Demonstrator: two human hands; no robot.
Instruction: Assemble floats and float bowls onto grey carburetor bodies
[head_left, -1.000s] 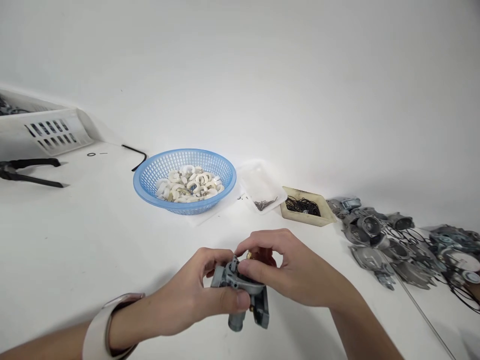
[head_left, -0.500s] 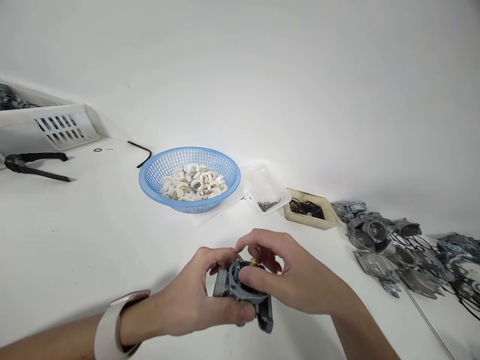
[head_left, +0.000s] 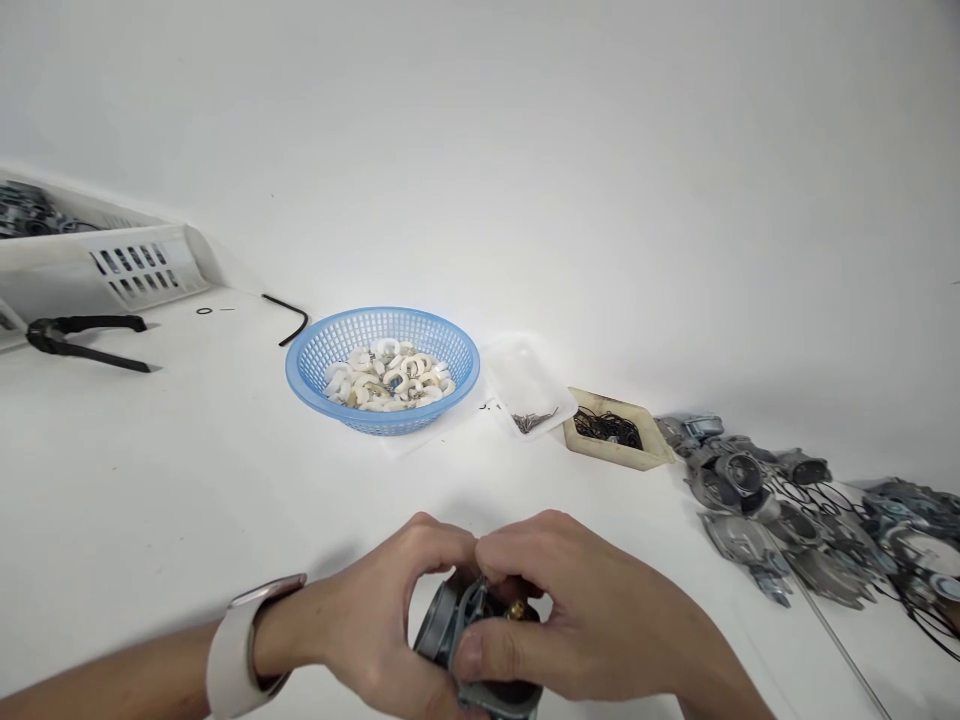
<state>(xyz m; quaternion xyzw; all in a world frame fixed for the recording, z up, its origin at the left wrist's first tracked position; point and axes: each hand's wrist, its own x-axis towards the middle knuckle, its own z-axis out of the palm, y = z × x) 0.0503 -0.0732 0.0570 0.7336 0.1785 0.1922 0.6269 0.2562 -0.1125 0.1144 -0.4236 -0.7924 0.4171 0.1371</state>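
- Far left: white slotted crate [head_left: 112,262], with black pliers [head_left: 82,338] lying in front on the white table [head_left: 150,470].
- Centre: blue mesh basket [head_left: 382,368] of white rings; beside it a clear tray [head_left: 529,385] of small pins and a beige tray [head_left: 616,430] of black O-rings.
- Right: heap of grey metal castings [head_left: 795,510].
- Near edge, centre: grey metal part [head_left: 457,640], gripped from both sides, clear of everything else.
- Left hand [head_left: 375,625], watch on wrist, fingers curled closed on the part.
- Right hand [head_left: 577,620], thumb and fingers pinched on its top.
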